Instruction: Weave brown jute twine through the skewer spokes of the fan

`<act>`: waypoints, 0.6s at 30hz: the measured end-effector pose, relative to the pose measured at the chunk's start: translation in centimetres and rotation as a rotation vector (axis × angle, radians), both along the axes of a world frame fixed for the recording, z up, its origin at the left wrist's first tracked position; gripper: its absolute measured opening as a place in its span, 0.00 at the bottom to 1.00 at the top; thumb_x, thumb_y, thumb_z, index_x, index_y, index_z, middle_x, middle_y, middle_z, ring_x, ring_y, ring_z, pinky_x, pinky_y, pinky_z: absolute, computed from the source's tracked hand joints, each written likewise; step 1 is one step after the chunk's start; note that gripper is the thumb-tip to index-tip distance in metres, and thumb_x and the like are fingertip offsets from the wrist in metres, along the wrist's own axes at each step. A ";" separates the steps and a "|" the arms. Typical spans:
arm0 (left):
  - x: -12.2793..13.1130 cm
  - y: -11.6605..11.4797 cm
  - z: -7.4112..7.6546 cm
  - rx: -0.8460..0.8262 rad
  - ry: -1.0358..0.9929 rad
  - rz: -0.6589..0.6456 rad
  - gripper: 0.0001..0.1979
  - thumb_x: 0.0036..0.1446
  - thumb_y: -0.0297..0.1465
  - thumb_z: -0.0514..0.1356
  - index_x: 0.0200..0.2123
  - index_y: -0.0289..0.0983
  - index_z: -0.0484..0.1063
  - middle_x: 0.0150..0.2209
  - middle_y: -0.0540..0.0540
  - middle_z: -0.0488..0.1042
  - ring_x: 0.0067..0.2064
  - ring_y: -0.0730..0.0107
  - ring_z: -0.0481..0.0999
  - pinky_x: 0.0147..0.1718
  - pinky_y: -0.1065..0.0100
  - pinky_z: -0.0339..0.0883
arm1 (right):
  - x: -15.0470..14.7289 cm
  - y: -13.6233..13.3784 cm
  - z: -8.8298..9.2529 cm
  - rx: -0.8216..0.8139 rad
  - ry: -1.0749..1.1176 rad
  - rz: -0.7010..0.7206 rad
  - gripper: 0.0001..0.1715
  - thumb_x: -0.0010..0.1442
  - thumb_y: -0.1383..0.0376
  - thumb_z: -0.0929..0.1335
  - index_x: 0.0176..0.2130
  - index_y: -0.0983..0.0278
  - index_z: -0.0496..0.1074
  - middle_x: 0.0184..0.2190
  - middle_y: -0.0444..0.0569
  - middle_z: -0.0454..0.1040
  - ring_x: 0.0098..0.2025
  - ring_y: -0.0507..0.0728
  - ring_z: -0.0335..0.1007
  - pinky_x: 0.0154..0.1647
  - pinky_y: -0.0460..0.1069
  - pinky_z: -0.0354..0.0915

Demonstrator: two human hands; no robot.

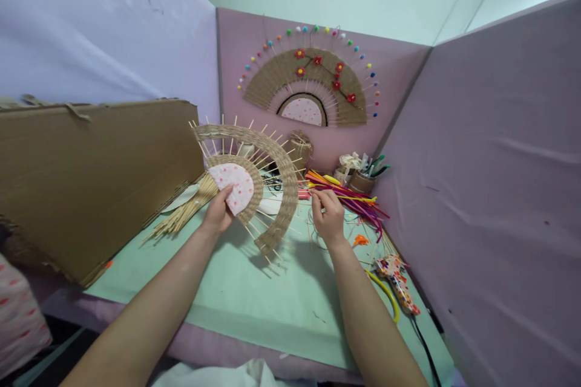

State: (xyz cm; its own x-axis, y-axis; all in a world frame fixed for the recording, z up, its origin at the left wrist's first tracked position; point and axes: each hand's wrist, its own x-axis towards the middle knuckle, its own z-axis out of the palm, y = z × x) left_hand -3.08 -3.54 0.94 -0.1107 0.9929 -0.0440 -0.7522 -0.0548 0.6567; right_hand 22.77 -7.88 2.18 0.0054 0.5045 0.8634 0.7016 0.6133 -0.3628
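My left hand (219, 211) grips a half-round woven fan (289, 187) by its centre, the thumb lying on the white patch with pink dots (233, 186). The fan is held up above the table, tilted, with thin wooden sticks radiating past two bands of woven brown twine. To the right of the fan's outer edge, my right hand (328, 211) is closed in a pinch on a thin strand of twine (313, 231), which hangs in loops beneath the fingers. The strand's path to the fan is too fine to follow.
A finished fan (313, 66) hangs on the pink back panel. Cardboard (100, 169) stands at left beside a bundle of sticks (188, 213). At right lie coloured pipe cleaners (349, 196), a patterned glue gun (399, 284) with its cable, and a pot of tools (362, 181).
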 end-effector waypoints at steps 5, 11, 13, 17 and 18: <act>-0.2 0.1 0.0 0.004 -0.030 -0.027 0.16 0.57 0.26 0.55 0.49 0.30 0.70 0.41 0.39 0.78 0.44 0.63 0.77 0.49 0.64 0.67 | -0.2 -0.5 0.3 -0.004 0.089 0.069 0.16 0.61 0.63 0.60 0.41 0.62 0.75 0.35 0.53 0.73 0.39 0.57 0.68 0.42 0.53 0.63; -0.3 0.0 0.2 -0.023 -0.055 -0.046 0.19 0.57 0.27 0.54 0.53 0.30 0.67 0.42 0.37 0.78 0.44 0.62 0.77 0.49 0.63 0.67 | -0.4 -0.5 0.4 -0.151 0.384 0.214 0.20 0.61 0.56 0.59 0.37 0.62 0.76 0.31 0.50 0.72 0.35 0.56 0.66 0.37 0.52 0.63; -0.3 -0.1 0.3 -0.015 -0.063 -0.063 0.19 0.58 0.27 0.53 0.53 0.29 0.67 0.41 0.37 0.78 0.44 0.62 0.77 0.49 0.62 0.67 | -0.6 -0.1 0.0 -0.235 0.536 0.290 0.23 0.60 0.53 0.59 0.36 0.63 0.76 0.30 0.50 0.71 0.31 0.54 0.64 0.33 0.50 0.61; -0.3 -0.3 0.5 0.002 -0.074 -0.069 0.19 0.59 0.27 0.52 0.52 0.27 0.67 0.39 0.38 0.79 0.41 0.64 0.78 0.50 0.62 0.67 | -1.6 0.6 -0.7 -0.380 0.790 0.442 0.27 0.59 0.49 0.60 0.34 0.65 0.77 0.27 0.50 0.71 0.28 0.52 0.62 0.28 0.47 0.57; -0.3 -0.3 0.5 0.002 -0.077 -0.066 0.18 0.59 0.27 0.52 0.52 0.27 0.67 0.39 0.38 0.79 0.41 0.64 0.78 0.50 0.62 0.67 | -1.9 0.6 -0.9 -0.418 0.820 0.464 0.28 0.58 0.47 0.60 0.34 0.66 0.76 0.27 0.50 0.72 0.27 0.51 0.62 0.27 0.47 0.57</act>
